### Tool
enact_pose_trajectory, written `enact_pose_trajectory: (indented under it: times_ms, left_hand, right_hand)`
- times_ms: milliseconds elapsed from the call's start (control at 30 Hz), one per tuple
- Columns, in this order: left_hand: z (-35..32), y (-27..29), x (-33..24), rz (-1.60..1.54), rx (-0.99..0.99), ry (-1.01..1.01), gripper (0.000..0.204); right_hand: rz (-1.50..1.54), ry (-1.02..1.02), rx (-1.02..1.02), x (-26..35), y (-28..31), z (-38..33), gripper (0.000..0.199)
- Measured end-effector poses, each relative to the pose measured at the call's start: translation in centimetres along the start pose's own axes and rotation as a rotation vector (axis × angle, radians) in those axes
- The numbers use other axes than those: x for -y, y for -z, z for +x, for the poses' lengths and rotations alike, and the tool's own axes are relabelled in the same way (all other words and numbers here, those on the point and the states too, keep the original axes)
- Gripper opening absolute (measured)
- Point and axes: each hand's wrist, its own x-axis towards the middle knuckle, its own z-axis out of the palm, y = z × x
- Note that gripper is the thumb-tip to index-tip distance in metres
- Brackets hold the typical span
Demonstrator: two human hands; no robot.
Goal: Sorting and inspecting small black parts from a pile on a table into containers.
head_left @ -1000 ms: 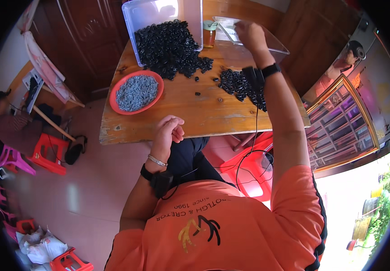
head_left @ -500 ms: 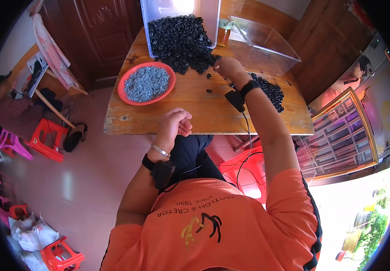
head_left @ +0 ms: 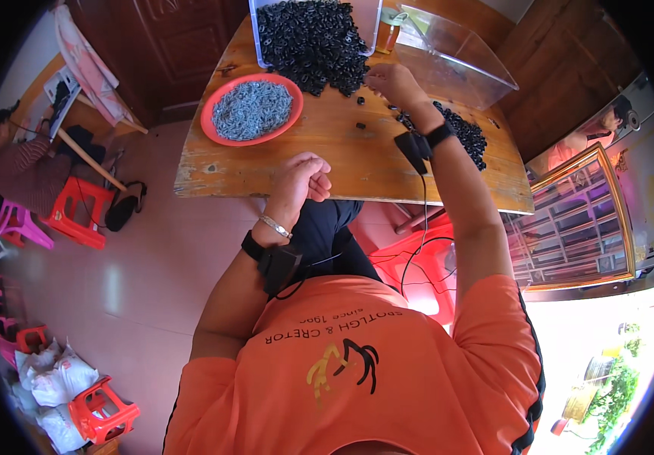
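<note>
Small black plastic pieces (head_left: 312, 45) spill in a large heap from a clear bin onto the wooden table. At the right edge of this heap is my right hand (head_left: 397, 85), its fingers bent together at the pieces; what they pinch is too small to make out. A smaller pile of black pieces (head_left: 459, 135) lies beside my right wrist. My left hand (head_left: 301, 186) hovers by the table's front edge, fingers curled in and thumb over them, and its palm is hidden. Beyond it, a red plate (head_left: 294, 119) holds many small silvery screw-like parts (head_left: 251, 110).
The clear bin (head_left: 375, 29) lies at the back of the wooden table (head_left: 228, 171). Near it are a jar of amber liquid (head_left: 389, 34) and an open clear box (head_left: 456, 68). A cable hangs from my right wrist device (head_left: 412, 152). Another person (head_left: 31, 171) sits far left.
The view has tilted, so the table sits higher in the picture. My right hand stays at the heap's right edge with its fingers shifted slightly; my left hand remains curled by the table edge.
</note>
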Motion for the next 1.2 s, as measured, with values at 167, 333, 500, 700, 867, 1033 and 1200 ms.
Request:
enact_pose_trajectory:
  times_ms: [167,333,500,700,867,1033,1200]
  left_hand:
    - [-0.6,-0.7,-0.7,0.005,0.002,-0.027,0.022]
    - [-2.3,-2.9,-2.0,0.05,0.02,-0.27,0.021]
    - [-3.6,-3.6,-2.2,0.104,-0.004,-0.405,0.019]
    - [-4.2,-2.5,-2.2,0.096,0.026,-0.398,0.017]
    - [-4.5,-0.9,-2.0,0.225,0.101,-0.337,0.015]
    - [-4.6,-0.4,-0.5,0.085,0.111,-0.353,0.013]
    - [-4.5,0.9,0.3,0.129,0.014,-0.358,0.014]
  right_hand:
    - [1.159,-0.183,0.242,4.8,2.7,-5.8,0.016]
    - [1.412,-0.154,0.303,8.3,1.5,-10.4,0.014]
    - [1.416,-0.142,0.29,10.9,1.3,-12.3,0.014]
    - [1.41,-0.083,0.305,11.2,1.4,-12.7,0.014]
    - [1.043,0.015,0.479,11.7,2.7,-11.9,0.011]
    - [1.176,-0.018,0.376,13.1,1.2,-11.9,0.01]
    - [1.043,0.021,0.164,14.9,-1.2,-11.4,0.012]
